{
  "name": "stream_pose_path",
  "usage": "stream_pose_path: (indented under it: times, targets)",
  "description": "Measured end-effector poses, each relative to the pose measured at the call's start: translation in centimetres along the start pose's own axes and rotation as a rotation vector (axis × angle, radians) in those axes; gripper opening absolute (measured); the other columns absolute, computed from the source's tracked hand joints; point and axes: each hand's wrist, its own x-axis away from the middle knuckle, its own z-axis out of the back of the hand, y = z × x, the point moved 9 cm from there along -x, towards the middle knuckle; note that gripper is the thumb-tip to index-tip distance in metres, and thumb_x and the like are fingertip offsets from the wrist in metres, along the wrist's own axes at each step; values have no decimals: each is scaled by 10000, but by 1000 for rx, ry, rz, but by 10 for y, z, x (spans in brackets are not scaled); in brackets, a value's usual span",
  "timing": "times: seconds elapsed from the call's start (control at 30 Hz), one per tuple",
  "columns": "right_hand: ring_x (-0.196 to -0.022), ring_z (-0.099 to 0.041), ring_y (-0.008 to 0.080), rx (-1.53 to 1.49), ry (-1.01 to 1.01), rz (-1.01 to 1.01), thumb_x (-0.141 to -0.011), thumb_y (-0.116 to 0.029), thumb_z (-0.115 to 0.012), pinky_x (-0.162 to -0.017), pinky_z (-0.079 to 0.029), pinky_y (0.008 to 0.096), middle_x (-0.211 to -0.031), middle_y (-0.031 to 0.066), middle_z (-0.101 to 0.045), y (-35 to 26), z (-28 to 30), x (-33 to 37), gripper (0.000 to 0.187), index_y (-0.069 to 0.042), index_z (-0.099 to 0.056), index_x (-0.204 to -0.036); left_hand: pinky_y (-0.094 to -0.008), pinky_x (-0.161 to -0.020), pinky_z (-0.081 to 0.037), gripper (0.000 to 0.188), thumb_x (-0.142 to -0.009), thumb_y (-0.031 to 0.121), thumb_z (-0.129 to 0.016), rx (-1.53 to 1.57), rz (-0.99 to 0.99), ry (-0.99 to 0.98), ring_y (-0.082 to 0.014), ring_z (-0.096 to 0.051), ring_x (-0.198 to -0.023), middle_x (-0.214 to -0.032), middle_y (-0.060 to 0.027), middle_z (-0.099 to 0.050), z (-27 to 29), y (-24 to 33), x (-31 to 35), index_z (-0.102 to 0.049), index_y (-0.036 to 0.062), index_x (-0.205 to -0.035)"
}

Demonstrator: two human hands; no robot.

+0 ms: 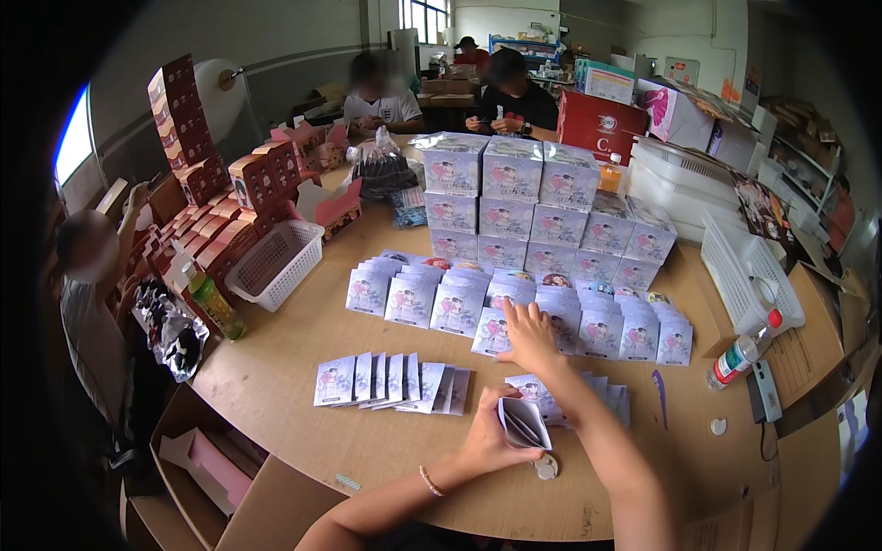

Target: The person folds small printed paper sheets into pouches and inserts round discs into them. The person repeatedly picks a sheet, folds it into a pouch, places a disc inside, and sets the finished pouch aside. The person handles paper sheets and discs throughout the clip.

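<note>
My left hand [485, 443] grips a small lavender packet [525, 421] near the table's front edge; its top gapes, showing folded paper edges inside. My right hand [533, 340] reaches forward, fingers spread, touching a printed lavender packet [490, 332] in front of a long overlapping row. Colourful round tops peek out behind that row. To the left of my left hand lies a shorter fanned row of similar packets [390, 381]. Another group of packets [599, 399] is partly hidden under my right forearm. White round discs [548, 466] lie beside my left hand.
Stacked lavender boxes [482, 197] stand behind the rows. A white basket [276, 266] and a green-labelled bottle [213, 301] are left; a red-capped bottle [744, 351] and white trays [749, 275] are right. Two people sit across the table, and another person stands left beside dark-red boxes [188, 119].
</note>
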Motion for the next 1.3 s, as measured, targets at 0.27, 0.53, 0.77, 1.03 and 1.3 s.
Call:
stream_pose_path:
  times: [0.27,0.53,0.77,1.03,1.3]
  targets:
    - [-1018,-463,291,-24,33,-2,-571,-233,-846,-842,-440,388,-1057,124,-457,6,3,-11,746,-20,-465,-1176,-409,-804,-431,1050,-501,326,-914,-1,80,-46,-303,-477,-1003,-1109,-178,-433,-3,-6,2,-228,69,-1254]
    - [-1006,-463,289,14,64,14,-599,-244,-832,-834,-431,394,-1090,125,-457,16,-2,-22,830,-24,-413,-1281,-400,-817,-424,1035,-514,321,-904,10,105,1,-294,-480,-987,-1098,-182,-425,-2,-8,-1,-231,47,-1251]
    - [-1033,-458,288,-9,31,8,-601,-245,-832,-851,-426,392,-1155,118,-451,18,-6,-19,918,-39,-358,-1361,-388,-822,-420,1028,-514,301,-904,-33,115,17,-282,-480,-987,-1101,-180,-423,0,-6,-4,-239,37,-1252]
    - [-1099,-434,311,-12,37,20,-588,-265,-844,-903,-406,408,-1281,148,-392,22,10,-8,1002,-49,-300,-1401,-375,-824,-421,1027,-509,286,-906,-37,126,5,-272,-485,-984,-1104,-169,-427,-1,-8,-4,-247,30,-1254]
    - [-1203,-406,298,300,-50,-69,-544,-350,-857,-999,-350,512,-1254,127,-428,70,12,31,1101,-29,-266,-1416,-368,-844,-416,997,-527,286,-901,-33,239,23,-262,-485,-987,-1103,-164,-423,-3,-17,-3,-259,21,-1242]
